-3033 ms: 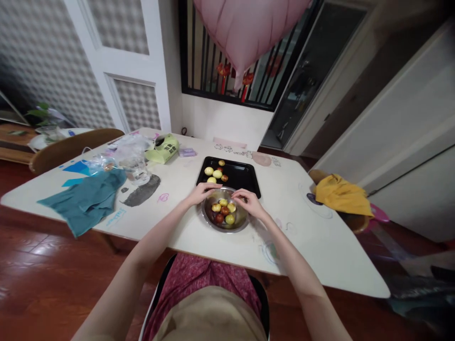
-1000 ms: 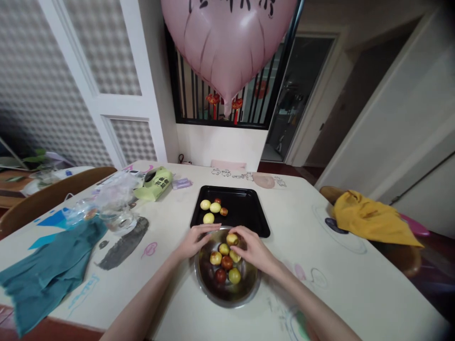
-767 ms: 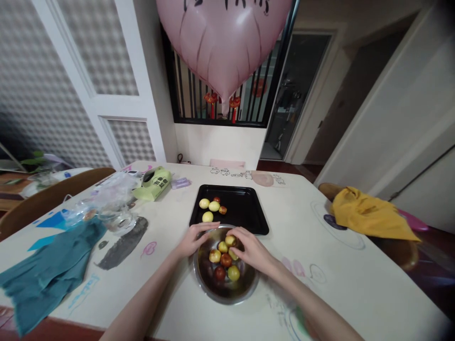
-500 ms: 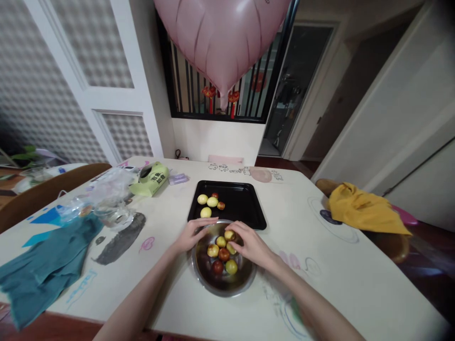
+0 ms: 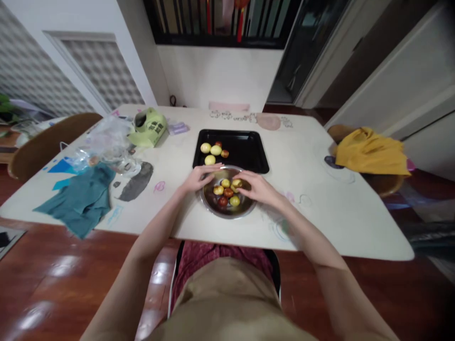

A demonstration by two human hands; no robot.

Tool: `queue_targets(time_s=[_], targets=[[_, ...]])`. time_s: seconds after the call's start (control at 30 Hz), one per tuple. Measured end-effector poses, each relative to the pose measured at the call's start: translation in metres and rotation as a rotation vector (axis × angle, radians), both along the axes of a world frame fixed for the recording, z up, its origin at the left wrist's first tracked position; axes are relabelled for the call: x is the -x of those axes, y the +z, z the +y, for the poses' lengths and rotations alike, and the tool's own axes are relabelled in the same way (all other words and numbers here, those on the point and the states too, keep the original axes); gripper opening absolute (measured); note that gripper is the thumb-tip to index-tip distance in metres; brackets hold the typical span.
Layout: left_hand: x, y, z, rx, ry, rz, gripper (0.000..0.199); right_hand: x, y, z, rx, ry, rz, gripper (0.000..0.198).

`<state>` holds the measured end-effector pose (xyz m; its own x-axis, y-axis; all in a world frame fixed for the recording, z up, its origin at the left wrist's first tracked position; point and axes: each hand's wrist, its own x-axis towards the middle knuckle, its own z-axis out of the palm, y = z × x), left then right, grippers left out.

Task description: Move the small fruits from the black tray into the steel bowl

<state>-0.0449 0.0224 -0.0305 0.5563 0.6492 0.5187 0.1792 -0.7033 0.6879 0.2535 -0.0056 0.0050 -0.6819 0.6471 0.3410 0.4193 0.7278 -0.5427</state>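
Observation:
A shiny metal bowl [image 5: 227,212] stands near the table's front edge, with several yellow-green and red-brown jujubes [image 5: 228,192] inside. My left hand [image 5: 201,178] holds the bowl's far left rim, fingers along the edge and thumb over the inside. At the right side, my right hand [image 5: 256,186] reaches into the bowl, thumb and fingers curled around a yellow-brown jujube [image 5: 236,183]. Just behind the bowl lies a black tray [image 5: 245,151]. On its left part rest several pale yellow fruits [image 5: 215,150] and small red-brown ones [image 5: 224,154].
To the left are a teal cloth [image 5: 80,199], a clear glass vessel [image 5: 130,166], plastic bags [image 5: 106,132] and a green printed bag [image 5: 151,128]. A yellow cloth [image 5: 371,151] drapes over a chair at the right. The white table [image 5: 309,213] has drawings on it.
My view has tilted down, so the table sits higher and my lap shows. Both hands stay at the bowl, and the fruit in the tray looks the same.

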Motion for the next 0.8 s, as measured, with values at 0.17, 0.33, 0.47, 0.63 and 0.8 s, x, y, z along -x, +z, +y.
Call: queue_targets(time_s=[0.17,0.33,0.47,0.63,0.8], targets=[[-0.001,0.0,0.001,0.029,0.002,-0.027,0.043,-0.004,0.009,-0.002,0.059,0.047,-0.089,0.027],[-0.001,0.001,0.001,0.023,0.003,-0.013,0.043,-0.006,0.016,-0.002,0.07,0.085,-0.18,0.028],[0.0,-0.001,0.003,0.031,0.002,-0.023,0.043,-0.006,0.016,-0.004,0.096,0.087,-0.218,0.029],[-0.001,-0.003,0.003,0.044,0.007,-0.04,0.044,-0.006,0.012,-0.006,0.109,0.09,-0.234,0.032],[-0.001,0.001,0.001,0.049,0.007,-0.029,0.044,-0.007,0.005,-0.004,0.133,0.084,-0.213,0.032]])
